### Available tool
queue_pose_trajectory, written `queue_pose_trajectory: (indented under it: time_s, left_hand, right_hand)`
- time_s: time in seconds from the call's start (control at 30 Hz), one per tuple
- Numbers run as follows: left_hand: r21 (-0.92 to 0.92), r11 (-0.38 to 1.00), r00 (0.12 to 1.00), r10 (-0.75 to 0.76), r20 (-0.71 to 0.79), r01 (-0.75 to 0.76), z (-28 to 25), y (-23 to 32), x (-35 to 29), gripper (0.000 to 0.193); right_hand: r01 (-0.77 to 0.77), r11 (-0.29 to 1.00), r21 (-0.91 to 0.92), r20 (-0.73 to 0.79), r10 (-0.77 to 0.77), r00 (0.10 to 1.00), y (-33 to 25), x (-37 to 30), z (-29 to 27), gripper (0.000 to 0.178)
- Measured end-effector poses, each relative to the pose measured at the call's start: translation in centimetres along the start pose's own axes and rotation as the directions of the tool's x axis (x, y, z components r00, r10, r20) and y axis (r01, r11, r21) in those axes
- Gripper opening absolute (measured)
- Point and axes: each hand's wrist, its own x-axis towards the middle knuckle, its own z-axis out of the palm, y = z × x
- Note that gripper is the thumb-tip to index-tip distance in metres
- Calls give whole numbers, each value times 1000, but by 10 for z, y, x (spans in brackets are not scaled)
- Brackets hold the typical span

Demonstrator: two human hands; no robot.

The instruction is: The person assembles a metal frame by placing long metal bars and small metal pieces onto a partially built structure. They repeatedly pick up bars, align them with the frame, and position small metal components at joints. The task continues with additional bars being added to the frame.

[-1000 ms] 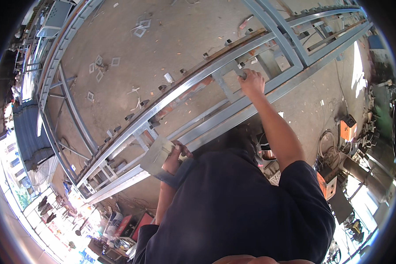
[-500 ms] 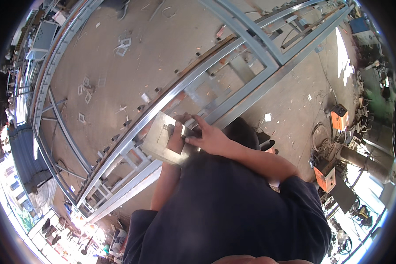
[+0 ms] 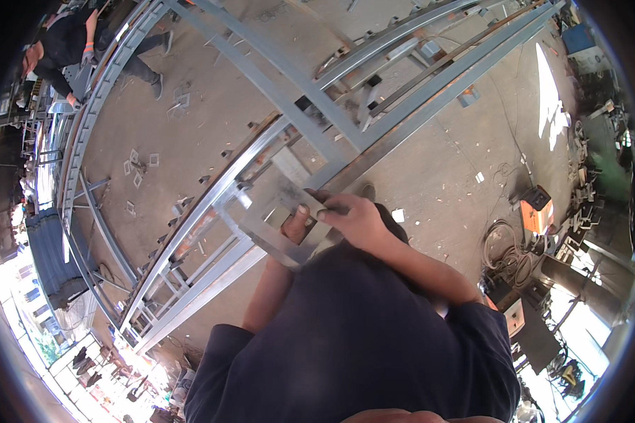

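A flat square metal plate with a cut-out opening [image 3: 274, 243] is held in front of my torso, its edges blurred. My left hand [image 3: 296, 227] grips it from the near side, thumb lying over the metal. My right hand [image 3: 354, 217] has its fingers and thumb closed on the plate's right edge. Both hands are close together, just this side of a long welded steel frame [image 3: 317, 144]. Part of the plate and the fingers beneath it are hidden.
The long steel frame runs diagonally from lower left to upper right. A curved rail [image 3: 70, 155] stands at left, where another person [image 3: 67, 53] bends over it. On the right are an orange machine [image 3: 537, 211] and coiled cables [image 3: 502, 247]. Metal scraps [image 3: 135, 168] litter the floor.
The plate has turned in my hands, and its opening shows more plainly. The view has shifted along the steel frame. Another person has come into sight at the upper left.
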Motion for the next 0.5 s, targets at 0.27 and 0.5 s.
queue_pose_trajectory:
  time_s: [0.27, 0.5]
  left_hand:
    - [6, 963, 961, -269, -63, 270, 106, -4, 63, 26]
    - [-56, 962, 960, -270, -70, 267, 148, -15, 118, 27]
  right_hand:
    - [70, 860, 506, -235, 59, 970, 17, 65, -193, 32]
    - [111, 948, 299, -470, 45, 882, 39, 206, -326, 33]
